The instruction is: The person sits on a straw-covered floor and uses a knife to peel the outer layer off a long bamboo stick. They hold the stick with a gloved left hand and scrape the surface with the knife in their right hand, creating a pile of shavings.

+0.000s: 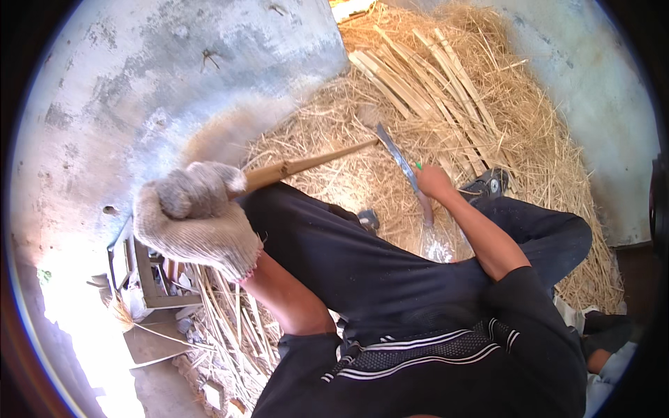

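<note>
My left hand (195, 216), in a white knitted work glove, is closed around the near end of a long split bamboo stick (306, 164) that reaches away to the right. My bare right hand (433, 182) grips the handle of a long curved knife (398, 157), whose blade tip meets the far end of the stick. Both hands are raised over my legs in dark trousers (348, 258). A heap of straw-like shavings (348, 132) lies beneath the stick and the knife.
A bundle of split bamboo strips (418, 76) lies on the shavings at the back. Grey concrete floor (139, 76) spreads to the left. A metal frame with scraps (150, 279) sits at lower left. A dark shoe (488, 184) shows beside my right hand.
</note>
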`<action>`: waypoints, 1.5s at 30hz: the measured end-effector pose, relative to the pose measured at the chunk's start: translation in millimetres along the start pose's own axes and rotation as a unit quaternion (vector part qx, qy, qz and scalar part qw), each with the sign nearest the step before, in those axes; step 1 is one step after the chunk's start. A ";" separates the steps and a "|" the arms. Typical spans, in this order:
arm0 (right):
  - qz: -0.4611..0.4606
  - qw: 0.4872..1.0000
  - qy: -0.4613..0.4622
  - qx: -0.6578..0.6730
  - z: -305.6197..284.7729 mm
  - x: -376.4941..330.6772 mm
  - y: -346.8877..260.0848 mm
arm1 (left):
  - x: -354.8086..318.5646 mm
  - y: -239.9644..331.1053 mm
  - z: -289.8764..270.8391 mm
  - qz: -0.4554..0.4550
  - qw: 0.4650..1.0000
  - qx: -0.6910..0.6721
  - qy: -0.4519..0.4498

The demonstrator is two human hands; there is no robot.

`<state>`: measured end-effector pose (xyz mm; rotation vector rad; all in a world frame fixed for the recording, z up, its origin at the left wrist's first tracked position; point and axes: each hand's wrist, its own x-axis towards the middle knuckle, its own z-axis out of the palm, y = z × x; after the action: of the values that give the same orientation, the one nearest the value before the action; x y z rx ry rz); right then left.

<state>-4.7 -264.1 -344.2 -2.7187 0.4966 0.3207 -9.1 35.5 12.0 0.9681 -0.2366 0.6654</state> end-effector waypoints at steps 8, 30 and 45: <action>-0.278 0.916 0.029 0.288 -132.4 -124.8 -179.3 | 0.7 -2.0 -3.0 0.034 0.999 0.015 0.020; -0.298 0.922 0.089 0.231 -126.4 -139.3 -187.8 | -4.6 1.8 -9.8 -0.013 0.992 -0.055 -0.115; -0.221 0.928 0.108 0.281 -103.4 -123.0 -170.9 | -17.2 -4.0 24.6 0.049 0.998 0.034 0.007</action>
<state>-36.3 -117.7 -163.6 -2.2162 0.0033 -0.2171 -17.6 6.5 14.9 1.0210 -0.2513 0.7734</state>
